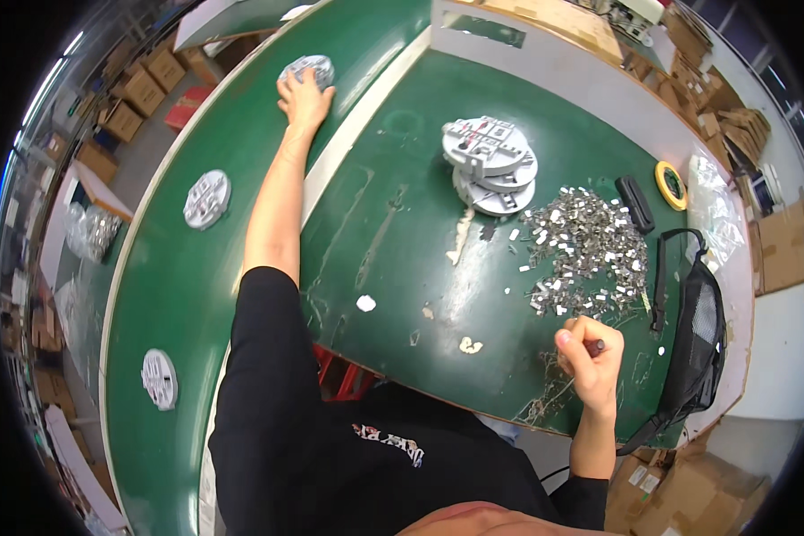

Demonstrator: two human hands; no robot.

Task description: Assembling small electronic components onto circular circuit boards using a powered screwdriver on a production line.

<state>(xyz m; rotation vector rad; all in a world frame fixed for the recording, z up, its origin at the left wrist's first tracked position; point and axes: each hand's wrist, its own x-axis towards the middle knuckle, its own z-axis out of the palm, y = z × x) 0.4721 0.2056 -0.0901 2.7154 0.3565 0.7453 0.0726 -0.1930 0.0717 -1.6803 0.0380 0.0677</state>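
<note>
Green workbench (357, 268): disc stack (487, 147), small-parts heap (590, 250).
Left hand (305, 100): fingers spread on gray disc (320, 64), atop green belt (179, 286); cannot tell whether gripping.
Right hand (591, 357): closed round dark handle (598, 347), near heap.

The left hand (305, 100) partly hides a grey disc (322, 65), the right hand (593, 361) a dark rod (598, 346).

Grn. worktop (393, 277) bears stacked gry. discs (491, 165), heap of sm. gry. & wht. pcs. (590, 255), blk. oblong obj. (634, 204); adj. grn. belt (152, 286) carries lone discs (207, 199).
</note>
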